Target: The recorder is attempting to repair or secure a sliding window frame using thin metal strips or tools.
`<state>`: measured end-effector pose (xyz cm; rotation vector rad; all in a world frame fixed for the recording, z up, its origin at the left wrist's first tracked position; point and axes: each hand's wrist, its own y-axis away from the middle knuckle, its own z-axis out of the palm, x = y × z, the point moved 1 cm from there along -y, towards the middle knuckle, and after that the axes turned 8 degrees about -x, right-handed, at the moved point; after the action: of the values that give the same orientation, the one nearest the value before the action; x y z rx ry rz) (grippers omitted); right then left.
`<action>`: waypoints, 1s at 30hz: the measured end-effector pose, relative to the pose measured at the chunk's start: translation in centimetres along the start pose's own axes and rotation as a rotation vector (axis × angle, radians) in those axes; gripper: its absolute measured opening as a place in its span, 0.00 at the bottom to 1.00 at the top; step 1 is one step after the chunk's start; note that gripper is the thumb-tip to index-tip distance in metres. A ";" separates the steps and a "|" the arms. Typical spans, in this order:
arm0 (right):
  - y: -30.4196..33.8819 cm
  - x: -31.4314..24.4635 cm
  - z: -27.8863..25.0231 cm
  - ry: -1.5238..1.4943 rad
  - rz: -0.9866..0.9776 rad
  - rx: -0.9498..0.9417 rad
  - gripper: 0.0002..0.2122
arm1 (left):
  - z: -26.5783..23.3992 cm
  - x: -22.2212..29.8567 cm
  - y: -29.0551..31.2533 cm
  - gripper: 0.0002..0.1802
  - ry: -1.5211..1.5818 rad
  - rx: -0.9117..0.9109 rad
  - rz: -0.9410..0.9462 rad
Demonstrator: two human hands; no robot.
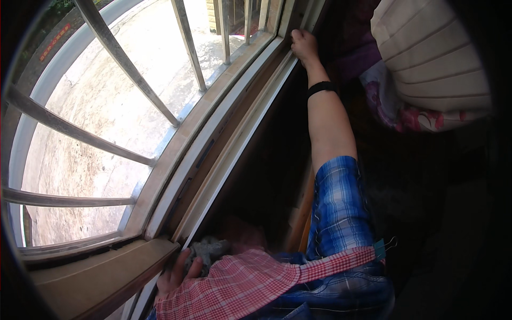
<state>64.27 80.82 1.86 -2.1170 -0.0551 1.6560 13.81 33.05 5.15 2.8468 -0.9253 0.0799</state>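
Note:
My right arm stretches to the far end of the window, and my right hand (304, 46) is closed with its fingers curled at the edge of the window frame (288, 37). A dark band circles that wrist. Low down, my left hand (173, 274) is bent round a crumpled grey cloth (209, 249), close to the near end of the window track (234, 154). A red-checked sleeve or apron piece (240, 280) covers most of my left arm, and part of the hand is hidden.
Metal bars (128, 69) stand outside the window, above a bright concrete ground (90, 144). A tan ledge (101, 272) lies at the lower left. To the right are a pleated cream cover (426, 58) and flowered fabric (386, 98). A teal binder clip (380, 249) grips the checked strap.

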 end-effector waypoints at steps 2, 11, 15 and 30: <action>0.8 -1.0 1.3 -0.179 0.083 -0.018 0.11 | 0.5 -0.1 0.2 0.21 -0.010 0.009 -0.015; 2.2 -2.5 0.8 -0.299 0.248 0.078 0.10 | 0.6 0.0 0.2 0.22 -0.048 0.006 -0.005; 2.7 -3.0 0.6 -0.084 0.284 0.173 0.17 | 0.4 0.2 0.0 0.22 -0.065 0.051 0.000; 1.7 -3.6 1.3 0.064 0.267 0.139 0.17 | 0.2 0.3 -0.2 0.21 -0.041 0.048 0.002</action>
<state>61.71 78.65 4.29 -2.1409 0.3666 1.6808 14.16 33.05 4.95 2.9024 -0.9466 0.0445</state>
